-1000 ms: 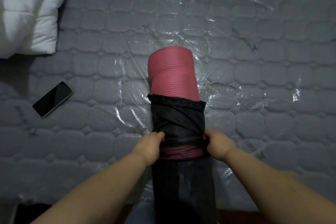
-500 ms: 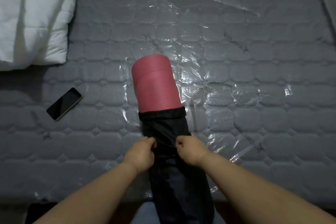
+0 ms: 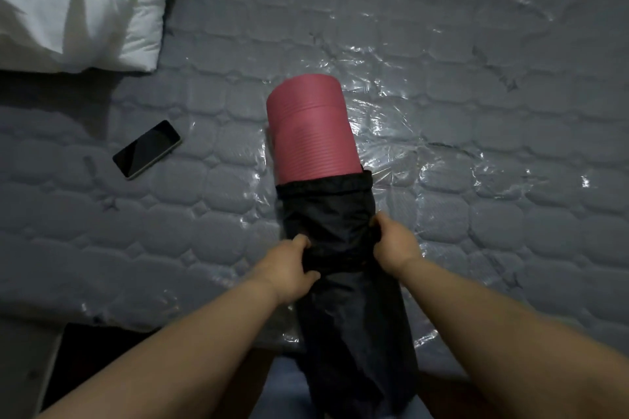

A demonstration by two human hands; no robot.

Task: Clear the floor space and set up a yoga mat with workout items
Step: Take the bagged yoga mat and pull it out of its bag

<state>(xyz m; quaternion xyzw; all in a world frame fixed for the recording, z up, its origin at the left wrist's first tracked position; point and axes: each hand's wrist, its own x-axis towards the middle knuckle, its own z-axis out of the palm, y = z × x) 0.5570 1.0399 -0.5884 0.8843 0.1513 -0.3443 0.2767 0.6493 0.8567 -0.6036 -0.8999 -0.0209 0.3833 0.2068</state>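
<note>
**Two hands on the sleeve, one mat half out**

Two hands grip the black carry bag (image 3: 343, 282) from either side: the left hand (image 3: 289, 269) pinches a bunched fold of fabric on the near-left flank, and the right hand (image 3: 394, 245) has its fingers curled into the cloth on the opposite side, a little farther up. The rolled pink yoga mat (image 3: 311, 129) lies on the plastic-wrapped mattress (image 3: 476, 214), its far end sticking out of the bag's drawstring mouth while the rest stays inside.

The mat looks like thick ribbed foam: probably light for its bulk, springy, and grippy enough to drag against the lining instead of sliding free. The bag is thin, limp, slick fabric that gathers under the fingers, so it gives little purchase unless bunched, as it is now. A firmer hold would likely be one hand wrapped around the exposed pink end, where the ribs give friction, and the other hand on the bag's closed bottom, pulling the two apart. The roll may loosen once nothing confines it, so squeezing around its girth seems wise.

A phone (image 3: 147, 149) lies to the left on the mattress, well apart from the mat, below a white duvet (image 3: 78, 0).
</note>
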